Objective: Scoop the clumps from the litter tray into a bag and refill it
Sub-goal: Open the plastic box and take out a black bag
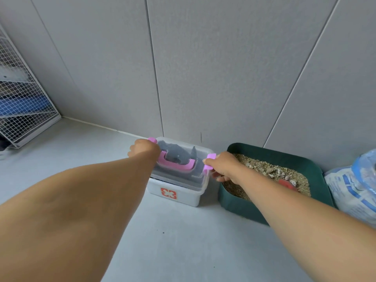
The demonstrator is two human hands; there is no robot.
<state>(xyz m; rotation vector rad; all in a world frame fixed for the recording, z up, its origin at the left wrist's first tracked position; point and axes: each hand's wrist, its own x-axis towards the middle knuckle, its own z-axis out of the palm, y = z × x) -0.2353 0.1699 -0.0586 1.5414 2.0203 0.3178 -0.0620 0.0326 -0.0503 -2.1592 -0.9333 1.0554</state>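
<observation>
A white storage box (179,197) with a clear lid, a pink handle and pink side latches stands on the floor against the wall. Something dark grey shows through the lid. My left hand (142,150) is on the left latch and my right hand (222,165) grips the right latch (210,159). Right of the box sits a dark green litter tray (284,157) filled with sandy litter and pale clumps (272,170). A red scoop (288,185) lies in the litter, partly hidden by my right forearm. A blue and white bag of litter (358,188) leans at the far right.
A white wire cage (22,104) stands in the left corner. Grey wall panels run behind the box and tray. Grey floor stretches in front of them.
</observation>
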